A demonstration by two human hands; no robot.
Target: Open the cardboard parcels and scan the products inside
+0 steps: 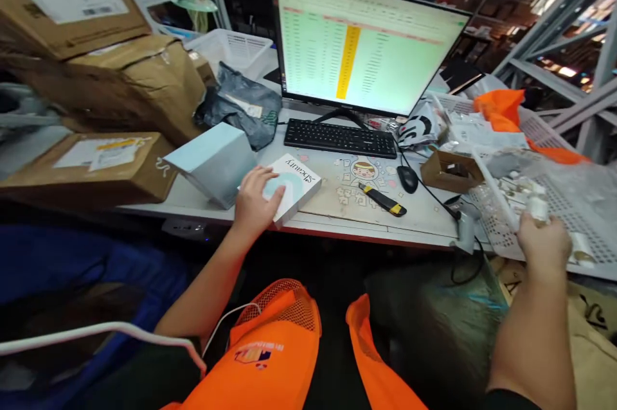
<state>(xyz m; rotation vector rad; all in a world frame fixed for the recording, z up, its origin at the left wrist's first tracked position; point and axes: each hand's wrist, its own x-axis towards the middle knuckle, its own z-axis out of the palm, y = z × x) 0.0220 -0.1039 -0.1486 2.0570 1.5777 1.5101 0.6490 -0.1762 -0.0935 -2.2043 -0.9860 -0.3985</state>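
My left hand [255,201] lies on the near left side of a flat white box [299,180] with "beauty" lettering, thumb over its top. Just left of that hand stands a pale blue box [216,159]. At the far right, my right hand [544,243] reaches over the near part of a white plastic basket [501,230]. Its fingers close around a small white roll [537,207]; they are partly hidden. Another small white roll [582,248] lies beside this hand, and several similar white pieces sit deeper in the basket.
A monitor [361,44], keyboard [340,138] and mouse [407,179] stand on the desk. A box cutter [383,199] lies on the mat. Near the basket are a small open carton [450,171] and a grey scanner [466,231]. Brown cartons [96,169] crowd the left.
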